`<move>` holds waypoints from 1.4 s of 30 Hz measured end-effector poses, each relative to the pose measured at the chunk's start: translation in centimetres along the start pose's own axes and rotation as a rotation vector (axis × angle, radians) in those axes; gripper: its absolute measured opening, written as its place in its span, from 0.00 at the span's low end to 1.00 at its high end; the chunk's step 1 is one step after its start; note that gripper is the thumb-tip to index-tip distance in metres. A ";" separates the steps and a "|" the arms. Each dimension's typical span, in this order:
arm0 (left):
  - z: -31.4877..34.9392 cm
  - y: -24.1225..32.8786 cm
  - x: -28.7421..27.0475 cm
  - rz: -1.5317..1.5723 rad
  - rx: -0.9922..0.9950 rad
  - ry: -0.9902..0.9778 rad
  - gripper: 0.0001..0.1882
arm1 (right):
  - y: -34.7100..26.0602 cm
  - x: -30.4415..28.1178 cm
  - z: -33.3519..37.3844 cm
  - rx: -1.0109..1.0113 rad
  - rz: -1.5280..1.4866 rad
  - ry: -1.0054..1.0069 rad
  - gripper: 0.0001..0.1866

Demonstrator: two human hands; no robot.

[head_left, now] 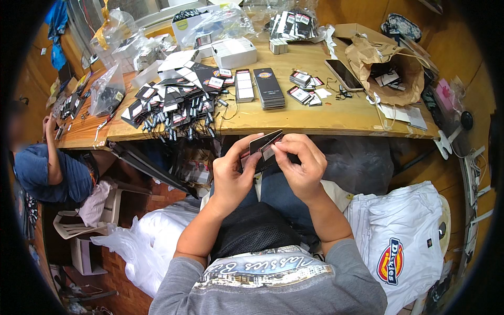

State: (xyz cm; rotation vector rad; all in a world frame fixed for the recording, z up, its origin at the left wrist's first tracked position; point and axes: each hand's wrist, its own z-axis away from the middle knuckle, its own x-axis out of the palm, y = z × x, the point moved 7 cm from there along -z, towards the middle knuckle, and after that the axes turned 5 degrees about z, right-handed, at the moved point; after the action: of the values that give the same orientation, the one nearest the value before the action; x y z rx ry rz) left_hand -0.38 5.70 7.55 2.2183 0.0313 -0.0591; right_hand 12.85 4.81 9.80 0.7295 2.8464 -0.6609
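Observation:
Both my hands are raised just in front of the table's near edge, closed on black cardboard hang tags (261,142). My left hand (234,169) grips the tags between thumb and fingers. My right hand (303,164) pinches a smaller tag or label against their right side; its exact form is partly hidden by my fingers. Beyond my hands stands a neat stack of black tags (269,88), beside a stack of white and red labels (244,85). To the left lies a heap of finished-looking tags (178,102) with dark strings and small clips hanging over the edge.
Small label piles (302,86), a phone (342,74) and a brown paper bag (391,71) lie to the right on the wooden table (315,116). A white box (234,52) stands behind. White shirts (404,241) are at my right, a plastic bag (157,247) at my left. Another person (52,170) sits far left.

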 end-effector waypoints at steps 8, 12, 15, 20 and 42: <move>-0.2 2.0 0.6 -0.295 0.170 -0.113 0.22 | -1.1 0.0 -0.5 -0.075 0.066 -0.029 0.09; -0.4 2.0 1.1 -0.287 0.137 -0.249 0.24 | -0.1 0.2 -0.2 -0.055 0.071 -0.048 0.09; -0.9 1.8 0.5 -0.152 0.026 -0.187 0.22 | 0.7 0.2 -0.1 0.008 0.007 -0.025 0.08; 0.0 -0.6 -1.6 0.133 -0.119 0.180 0.08 | -0.4 0.6 0.6 -0.037 -0.035 -0.034 0.10; -0.8 1.4 -0.7 -0.096 0.060 -0.151 0.09 | -2.8 1.4 1.4 -0.538 0.269 -0.077 0.06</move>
State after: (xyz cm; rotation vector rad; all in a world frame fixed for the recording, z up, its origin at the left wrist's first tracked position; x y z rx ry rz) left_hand -0.97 5.49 9.22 2.2655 0.0539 -0.2833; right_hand 10.29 2.56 9.30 0.9267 2.5947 0.1127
